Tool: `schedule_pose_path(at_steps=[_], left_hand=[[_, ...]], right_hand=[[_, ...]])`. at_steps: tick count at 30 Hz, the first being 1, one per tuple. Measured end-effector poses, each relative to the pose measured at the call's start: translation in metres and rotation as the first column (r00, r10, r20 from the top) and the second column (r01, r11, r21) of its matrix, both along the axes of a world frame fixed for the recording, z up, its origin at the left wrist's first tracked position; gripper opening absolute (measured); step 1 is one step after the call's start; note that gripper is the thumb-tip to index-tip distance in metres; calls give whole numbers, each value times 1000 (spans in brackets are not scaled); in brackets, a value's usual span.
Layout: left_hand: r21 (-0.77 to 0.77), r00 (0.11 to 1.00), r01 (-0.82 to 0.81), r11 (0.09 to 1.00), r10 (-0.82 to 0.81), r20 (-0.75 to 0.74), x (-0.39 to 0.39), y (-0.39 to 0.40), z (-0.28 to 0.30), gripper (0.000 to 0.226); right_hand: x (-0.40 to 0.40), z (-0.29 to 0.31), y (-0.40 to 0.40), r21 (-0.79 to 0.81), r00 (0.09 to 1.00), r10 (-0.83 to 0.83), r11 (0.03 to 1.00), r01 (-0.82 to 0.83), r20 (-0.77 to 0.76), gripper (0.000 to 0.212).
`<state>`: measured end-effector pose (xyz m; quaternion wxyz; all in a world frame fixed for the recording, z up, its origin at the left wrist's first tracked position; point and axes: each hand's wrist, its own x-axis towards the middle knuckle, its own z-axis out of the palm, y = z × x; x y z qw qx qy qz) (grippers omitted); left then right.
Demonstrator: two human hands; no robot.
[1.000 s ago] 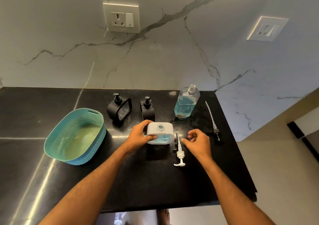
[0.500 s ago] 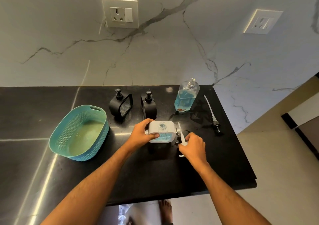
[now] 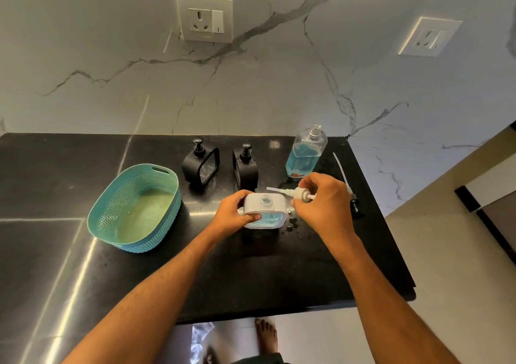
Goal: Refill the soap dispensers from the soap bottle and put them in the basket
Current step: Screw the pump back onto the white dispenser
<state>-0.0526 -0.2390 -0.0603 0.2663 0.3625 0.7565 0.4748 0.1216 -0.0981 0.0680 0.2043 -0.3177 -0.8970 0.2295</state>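
The left hand point(image 3: 233, 215) is wrapped round the white soap dispenser point(image 3: 265, 210), which stands on the black counter point(image 3: 251, 266) with its round filler neck open and blue soap showing through its front. The right hand point(image 3: 321, 204) pinches the white pump head point(image 3: 296, 193) just beside that neck, its dip tube pointing left and lying almost level above the dispenser's top.

The tube looks thin and springy, so I'd guess it could miss the small opening, catch on the rim and flick soap about. There are already dark droplets on the counter by the dispenser's right side, and wet fingers could slip on the collar when it's screwed down. If the left hand eases off, the narrow body may twist or tip and spill.

The open soap bottle point(image 3: 305, 154) stands uncapped close behind the right hand, an easy thing to knock with a knuckle; its own pump point(image 3: 347, 185) lies beside it. Two black dispensers point(image 3: 223, 165) wait near the wall, and the teal basket point(image 3: 134, 210) sits to the left with nothing in it
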Motion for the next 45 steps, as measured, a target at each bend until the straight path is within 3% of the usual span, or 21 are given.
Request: schedule_pose_path(at_steps=[7,19,31,38,45], left_hand=[[6,1000,-5,1000,5,14,0,0,-1,52],[-4,1000,-15,1000,15,-3,-3,2,-9,55],[30,1000,3,1000,-3,-13,-3,1,-10,55],[39,1000,5,999,-5,-11,-4,1,-12,55],[49,1000,9,999,-8,-21,-6,1,-14,56]], right_hand=[[-3,23,-10,29,993,45,998,-49,111,36],[-18,46,-18,59,988,76,995,-85,135,41],[-67,-2,-19,41,894,228,964,-264,386,40],[-76,-18,-12,11,883,263,957,-290,389,38],[-74,-22,-6,32,894,241,962,-273,379,62]])
